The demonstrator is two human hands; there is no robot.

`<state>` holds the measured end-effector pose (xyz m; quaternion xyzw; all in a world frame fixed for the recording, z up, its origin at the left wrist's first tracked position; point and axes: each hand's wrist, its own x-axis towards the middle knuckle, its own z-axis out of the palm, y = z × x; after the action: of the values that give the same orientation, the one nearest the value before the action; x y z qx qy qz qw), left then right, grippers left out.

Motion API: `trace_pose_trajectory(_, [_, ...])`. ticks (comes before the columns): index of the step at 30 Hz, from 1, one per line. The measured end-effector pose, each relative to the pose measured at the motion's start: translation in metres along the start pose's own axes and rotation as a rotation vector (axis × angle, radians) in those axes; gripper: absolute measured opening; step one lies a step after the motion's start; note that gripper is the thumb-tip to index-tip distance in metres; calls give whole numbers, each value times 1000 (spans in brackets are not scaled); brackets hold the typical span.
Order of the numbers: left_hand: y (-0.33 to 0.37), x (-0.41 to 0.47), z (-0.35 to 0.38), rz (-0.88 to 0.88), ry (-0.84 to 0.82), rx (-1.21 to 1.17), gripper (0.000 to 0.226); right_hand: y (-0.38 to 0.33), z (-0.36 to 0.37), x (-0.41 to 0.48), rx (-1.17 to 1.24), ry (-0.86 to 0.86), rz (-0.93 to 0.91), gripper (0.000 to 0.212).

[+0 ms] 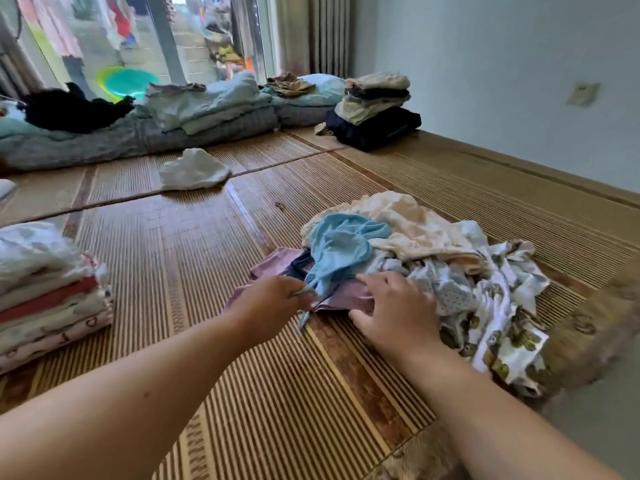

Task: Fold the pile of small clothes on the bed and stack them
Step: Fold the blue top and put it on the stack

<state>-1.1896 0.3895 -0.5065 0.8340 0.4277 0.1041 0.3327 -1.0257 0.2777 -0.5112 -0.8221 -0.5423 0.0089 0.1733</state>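
The crumpled pile (433,244) lies just right of both hands on the ribbed mat (173,254), nearer the right hand (398,306). A soft blue garment (339,251), its length running up the pile, is pinched at its near end by the left hand (273,299). A mauve piece (349,296) is covered by the right hand; whether it is gripped cannot be told. The stack (48,292) stands well left.

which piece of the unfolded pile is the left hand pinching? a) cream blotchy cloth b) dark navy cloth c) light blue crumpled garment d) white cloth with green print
c: the left hand pinches a stretched strip of the light blue crumpled garment, while the right hand grips the mauve cloth beneath it.
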Motion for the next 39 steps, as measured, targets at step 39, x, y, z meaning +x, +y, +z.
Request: trace_pose_trajectory(39, [49, -358, -223, -130, 675, 37, 10, -203, -228, -119, 1259, -182, -80, 8])
